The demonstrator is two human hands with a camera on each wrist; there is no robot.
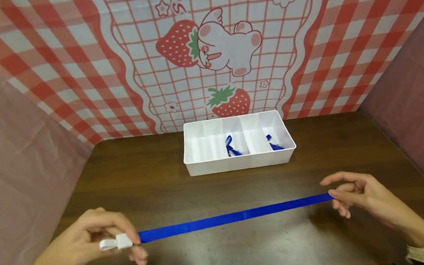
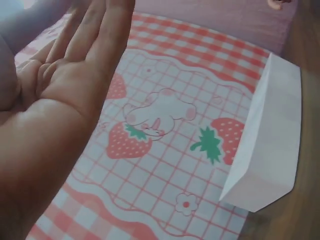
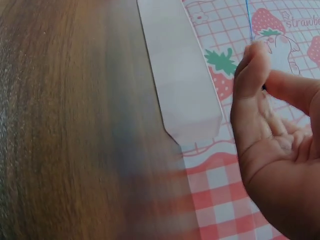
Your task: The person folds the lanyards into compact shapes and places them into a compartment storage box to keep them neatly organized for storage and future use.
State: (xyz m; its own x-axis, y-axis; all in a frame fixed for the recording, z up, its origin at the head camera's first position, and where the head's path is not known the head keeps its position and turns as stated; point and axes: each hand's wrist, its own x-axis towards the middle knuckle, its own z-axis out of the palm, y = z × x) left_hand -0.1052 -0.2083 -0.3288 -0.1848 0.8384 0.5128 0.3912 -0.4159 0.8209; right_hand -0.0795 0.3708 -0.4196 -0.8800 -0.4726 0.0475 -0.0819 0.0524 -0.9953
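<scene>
A blue lanyard [image 1: 235, 217] stretches straight between both hands in the head view, in front of the white box. The left hand [image 1: 91, 239] pinches its left end, where a white plastic clip [image 1: 123, 241] sticks out toward the palm. At the far end, the right hand [image 1: 361, 190] pinches the strap between thumb and fingers, index finger raised. In the right wrist view the right hand [image 3: 277, 130] shows with a thin edge of blue strap above its fingertips. The left wrist view shows the left palm [image 2: 60, 100], but the lanyard is hidden there.
A white divided box [image 1: 235, 163] stands at the back of the dark wooden table [image 1: 135, 182]. Blue strap pieces [image 1: 232, 148] lie in one compartment, and another blue piece [image 1: 275, 146] in the rightmost one. A red-checked strawberry cloth [image 1: 201, 84] hangs behind.
</scene>
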